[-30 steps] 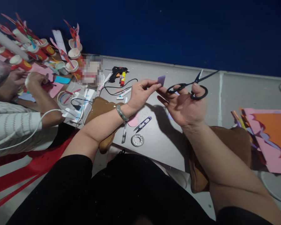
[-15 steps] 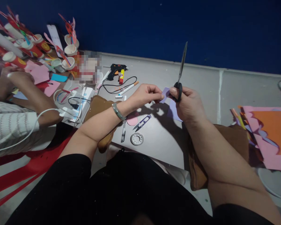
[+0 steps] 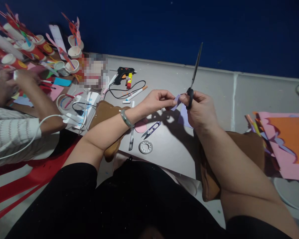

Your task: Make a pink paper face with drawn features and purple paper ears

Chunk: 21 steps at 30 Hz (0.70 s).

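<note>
My left hand (image 3: 161, 99) pinches a small piece of purple paper (image 3: 175, 102) by its edge. My right hand (image 3: 201, 109) is wrapped round black-handled scissors (image 3: 196, 68), whose blades point up and away from me. The right thumb and fingertips also touch the paper's other side. Below the hands a larger purple sheet (image 3: 185, 117) lies on the table, partly covered by the right hand. Nearer to me are thread snips (image 3: 151, 129), a pink paper circle (image 3: 141, 127), a roll of tape (image 3: 146, 147) and a clear-capped pen (image 3: 131, 142).
Beyond my left hand are a black glue gun (image 3: 124, 73), a glue stick (image 3: 129, 80) and a marker (image 3: 137, 93). A power strip (image 3: 86, 109) and another person's arm (image 3: 40, 96) are at the left. Pink and orange paper (image 3: 289, 142) lies at the right.
The purple paper has turned and now shows narrower between my fingers. The scissor tips have shifted slightly to the right. At the left, the other person's hands and pink paper have moved.
</note>
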Each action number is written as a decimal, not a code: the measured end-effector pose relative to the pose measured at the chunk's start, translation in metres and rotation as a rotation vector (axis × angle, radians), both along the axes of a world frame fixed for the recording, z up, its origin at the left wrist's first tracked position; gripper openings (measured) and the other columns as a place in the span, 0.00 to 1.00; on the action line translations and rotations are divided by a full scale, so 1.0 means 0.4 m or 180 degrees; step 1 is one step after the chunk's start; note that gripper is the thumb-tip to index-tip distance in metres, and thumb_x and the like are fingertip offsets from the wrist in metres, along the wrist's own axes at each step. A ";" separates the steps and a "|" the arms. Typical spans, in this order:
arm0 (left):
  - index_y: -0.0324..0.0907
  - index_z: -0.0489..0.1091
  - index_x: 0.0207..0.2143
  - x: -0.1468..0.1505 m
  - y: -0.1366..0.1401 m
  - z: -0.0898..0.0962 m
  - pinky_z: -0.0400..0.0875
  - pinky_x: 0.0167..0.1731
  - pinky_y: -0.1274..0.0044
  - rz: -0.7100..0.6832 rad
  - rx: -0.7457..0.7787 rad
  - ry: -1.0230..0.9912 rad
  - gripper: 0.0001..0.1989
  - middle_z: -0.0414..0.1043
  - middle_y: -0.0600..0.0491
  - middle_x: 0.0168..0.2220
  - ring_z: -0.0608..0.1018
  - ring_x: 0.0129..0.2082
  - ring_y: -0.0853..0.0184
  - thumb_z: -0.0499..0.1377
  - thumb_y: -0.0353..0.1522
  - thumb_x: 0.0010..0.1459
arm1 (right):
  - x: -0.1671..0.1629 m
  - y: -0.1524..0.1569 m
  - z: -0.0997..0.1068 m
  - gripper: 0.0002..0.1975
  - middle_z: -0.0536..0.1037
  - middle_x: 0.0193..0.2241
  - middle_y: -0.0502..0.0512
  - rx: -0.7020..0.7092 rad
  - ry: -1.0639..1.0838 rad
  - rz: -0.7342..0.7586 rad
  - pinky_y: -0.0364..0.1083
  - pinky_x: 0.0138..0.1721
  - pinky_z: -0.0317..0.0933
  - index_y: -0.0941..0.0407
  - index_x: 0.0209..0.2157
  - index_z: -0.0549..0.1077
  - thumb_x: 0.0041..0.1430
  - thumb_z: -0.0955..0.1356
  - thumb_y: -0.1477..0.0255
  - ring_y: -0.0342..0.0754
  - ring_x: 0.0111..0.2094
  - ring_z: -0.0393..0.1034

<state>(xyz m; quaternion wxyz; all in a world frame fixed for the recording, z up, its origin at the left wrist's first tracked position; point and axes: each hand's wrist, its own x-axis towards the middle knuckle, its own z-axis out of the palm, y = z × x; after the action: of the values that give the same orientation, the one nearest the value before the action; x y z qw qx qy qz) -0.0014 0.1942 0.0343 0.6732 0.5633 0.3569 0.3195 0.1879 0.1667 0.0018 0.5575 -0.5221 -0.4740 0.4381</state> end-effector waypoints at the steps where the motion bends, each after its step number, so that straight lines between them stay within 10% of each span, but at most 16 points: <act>1: 0.39 0.78 0.31 0.001 0.000 -0.004 0.70 0.35 0.79 0.0012 0.0030 -0.0035 0.12 0.79 0.58 0.26 0.77 0.28 0.77 0.78 0.29 0.59 | -0.002 -0.001 0.002 0.26 0.75 0.29 0.50 -0.0004 -0.0041 -0.0003 0.56 0.47 0.72 0.48 0.26 0.73 0.46 0.84 0.46 0.52 0.37 0.73; 9: 0.39 0.77 0.27 -0.009 0.002 0.015 0.72 0.38 0.76 0.0166 0.0220 0.0117 0.12 0.77 0.55 0.26 0.76 0.28 0.75 0.72 0.24 0.64 | 0.013 -0.020 0.071 0.29 0.76 0.32 0.54 -0.0277 -0.0599 0.0234 0.57 0.47 0.66 0.49 0.28 0.72 0.45 0.83 0.43 0.54 0.38 0.69; 21: 0.40 0.77 0.27 -0.094 0.106 0.006 0.64 0.30 0.77 0.0264 0.0708 0.0296 0.12 0.76 0.55 0.26 0.76 0.28 0.75 0.77 0.31 0.57 | 0.153 0.016 0.147 0.42 0.78 0.34 0.57 -0.0799 -0.2595 0.1911 0.54 0.43 0.58 0.52 0.32 0.74 0.42 0.76 0.26 0.56 0.39 0.69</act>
<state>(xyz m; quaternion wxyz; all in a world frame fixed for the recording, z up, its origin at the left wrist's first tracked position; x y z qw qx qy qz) -0.0391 0.2365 0.0366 0.5756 0.6334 0.3730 0.3582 0.2491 0.1729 0.0606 0.1106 -0.5542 -0.7253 0.3932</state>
